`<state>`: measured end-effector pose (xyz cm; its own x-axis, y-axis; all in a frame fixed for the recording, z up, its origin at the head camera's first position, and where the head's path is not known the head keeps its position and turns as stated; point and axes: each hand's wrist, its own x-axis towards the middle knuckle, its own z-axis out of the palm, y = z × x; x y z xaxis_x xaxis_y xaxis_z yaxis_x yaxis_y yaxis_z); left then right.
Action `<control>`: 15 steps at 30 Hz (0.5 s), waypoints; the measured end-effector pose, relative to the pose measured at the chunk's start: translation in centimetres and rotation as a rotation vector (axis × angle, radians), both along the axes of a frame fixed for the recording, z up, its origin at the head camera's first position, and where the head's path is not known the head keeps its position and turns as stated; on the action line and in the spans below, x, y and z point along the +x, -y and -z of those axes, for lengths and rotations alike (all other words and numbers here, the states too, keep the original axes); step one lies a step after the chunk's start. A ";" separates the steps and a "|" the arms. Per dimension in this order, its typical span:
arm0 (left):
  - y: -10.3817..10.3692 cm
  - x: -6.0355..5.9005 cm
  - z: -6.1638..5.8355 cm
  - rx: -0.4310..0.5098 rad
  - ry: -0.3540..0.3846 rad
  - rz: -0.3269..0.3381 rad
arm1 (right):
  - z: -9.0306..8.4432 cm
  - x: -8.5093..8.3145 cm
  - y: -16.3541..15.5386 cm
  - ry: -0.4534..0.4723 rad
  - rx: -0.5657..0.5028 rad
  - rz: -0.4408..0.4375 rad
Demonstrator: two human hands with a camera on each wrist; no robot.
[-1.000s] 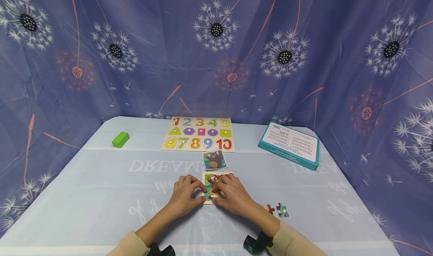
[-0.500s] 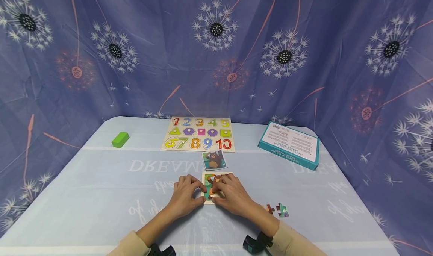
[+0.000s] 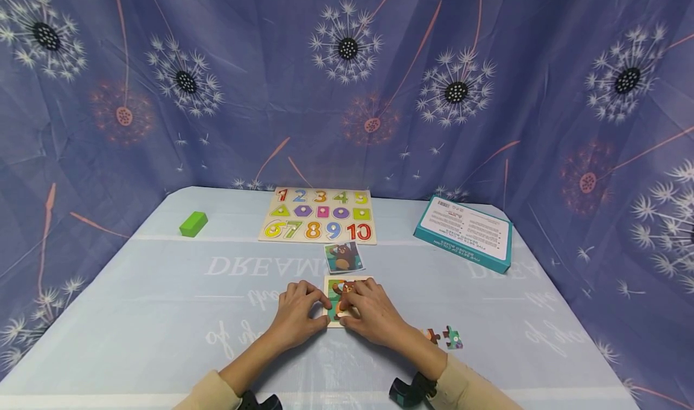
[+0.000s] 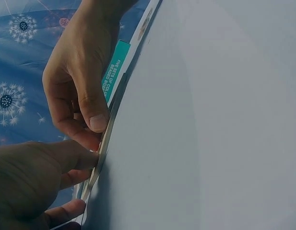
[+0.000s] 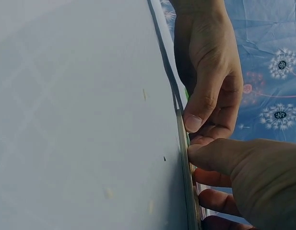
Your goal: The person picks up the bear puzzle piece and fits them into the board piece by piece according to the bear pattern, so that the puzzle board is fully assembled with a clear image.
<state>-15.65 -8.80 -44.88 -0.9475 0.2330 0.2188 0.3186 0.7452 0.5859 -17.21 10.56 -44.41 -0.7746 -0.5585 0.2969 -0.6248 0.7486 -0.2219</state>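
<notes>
A small puzzle board [image 3: 349, 277] with a pale rim and a brown bear picture lies flat before me. My left hand [image 3: 298, 313] grips its left edge, thumb and forefinger bent against the rim. Over the board's right half, my right hand [image 3: 375, 313] has its fingertips together on a puzzle piece, which the fingers mostly cover. The left wrist view shows the left hand [image 4: 37, 177] at the board's thin edge and the right hand [image 4: 83, 76] beyond. Two loose puzzle pieces, one orange-brown [image 3: 432, 336] and one green [image 3: 453, 338], lie beside my right forearm.
Just beyond the board sit bear picture cards [image 3: 344, 258]. Further back are a number-and-shape board [image 3: 293, 223], a green block [image 3: 193, 224] at left and a teal box [image 3: 463, 232] at right. A dandelion-patterned curtain [image 3: 260, 97] stands behind the table.
</notes>
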 end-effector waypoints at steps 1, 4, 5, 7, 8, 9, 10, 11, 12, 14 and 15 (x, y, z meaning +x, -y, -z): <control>0.0 0.0 0.0 0.001 0.001 -0.002 | 0.0 0.0 0.0 -0.003 -0.001 0.000; 0.0 0.0 0.1 0.000 -0.001 -0.004 | 0.0 0.0 0.0 -0.008 -0.004 -0.001; 0.0 0.0 0.1 -0.001 -0.001 -0.005 | 0.0 0.0 0.0 -0.008 -0.004 0.000; 0.0 0.0 0.1 0.000 -0.003 -0.006 | 0.0 0.0 0.0 -0.005 -0.005 0.002; 0.0 0.0 0.1 0.001 -0.005 -0.005 | 0.0 0.0 0.0 -0.002 -0.005 0.003; 0.0 0.0 0.1 0.001 -0.006 -0.005 | 0.0 0.0 0.0 0.002 -0.006 0.004; 0.0 0.0 0.1 0.002 -0.007 -0.005 | 0.0 0.0 0.0 0.005 -0.006 0.004; 0.0 0.0 0.1 0.003 -0.008 -0.004 | 0.0 0.0 0.0 0.008 -0.006 0.004; 0.0 0.0 0.1 0.004 -0.009 -0.003 | -0.1 0.1 -0.1 0.009 -0.006 0.005; 0.0 0.0 0.1 0.006 -0.013 -0.002 | -0.1 0.1 -0.2 0.013 -0.004 0.009; 0.0 0.0 0.2 0.006 -0.014 -0.002 | -0.2 0.1 -0.2 0.015 -0.003 0.013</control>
<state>-15.61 -8.82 -45.04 -0.9448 0.2298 0.2335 0.3253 0.7424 0.5857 -17.12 10.79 -44.21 -0.7860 -0.5475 0.2872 -0.6118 0.7557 -0.2336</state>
